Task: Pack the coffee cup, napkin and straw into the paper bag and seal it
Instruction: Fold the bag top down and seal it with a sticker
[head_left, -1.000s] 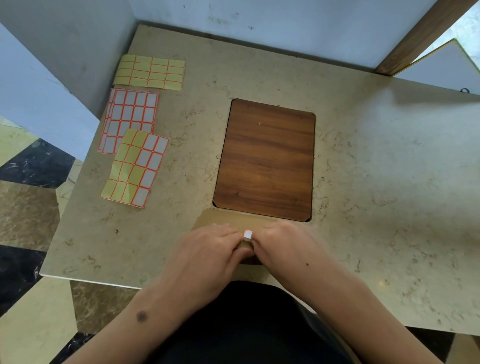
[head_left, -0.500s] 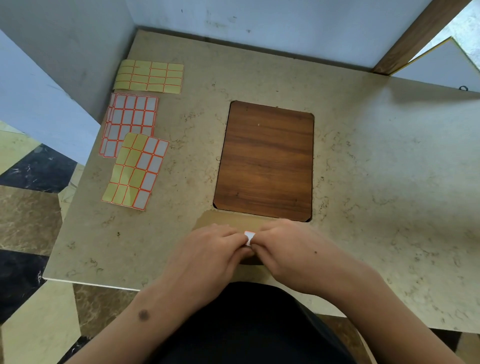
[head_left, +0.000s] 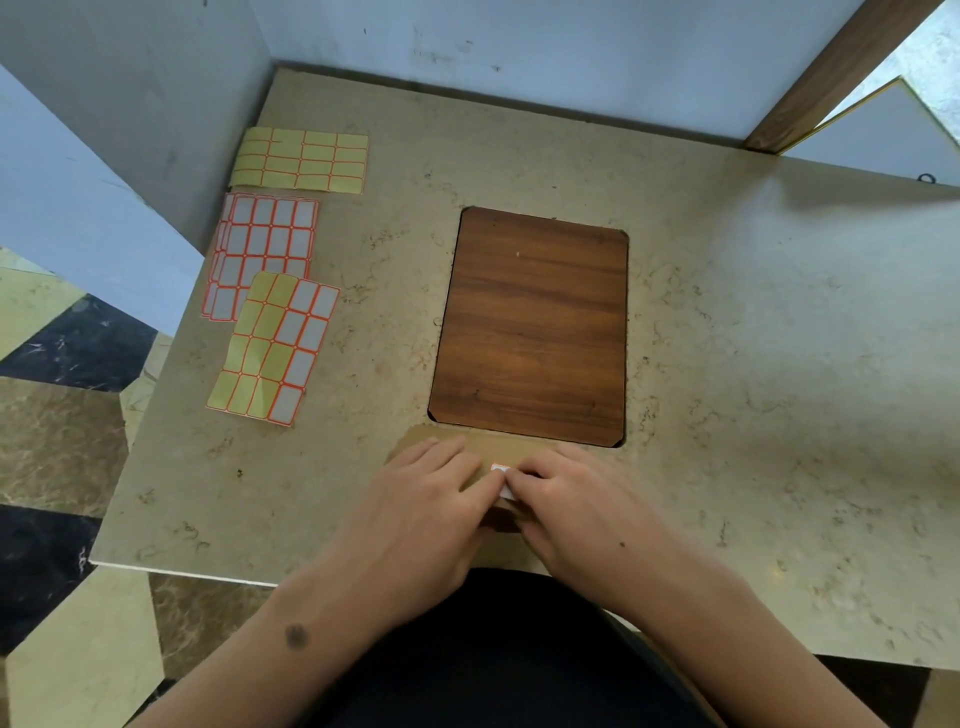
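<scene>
The sealing step is in hand. The paper bag (head_left: 511, 449) lies flat at the near edge of the tabletop (head_left: 753, 364), just in front of the wood inlay (head_left: 530, 327), with most of it hidden under the hands. The left hand (head_left: 426, 499) rests on the bag's left part, fingers curled over the folded top edge, its grip closed down on the paper, not around it. The right hand (head_left: 576, 504) lies on the right part, and its fingertips (head_left: 519, 475) pinch or press a small white sticker (head_left: 503, 475) with an orange border, which sits across the fold between the two hands. Whether the sticker is fully stuck down cannot be told; its near end looks slightly lifted.

The cup, napkin and straw are not visible; judging from the closed fold, they are probably inside, which would put the task close to its end.

Three sticker sheets (head_left: 270, 348) lie well apart at the tabletop's left.

The next move likely calls for smoothing the sticker flat over the fold with firm fingertip pressure while the left hand keeps the flap from springing open.
</scene>
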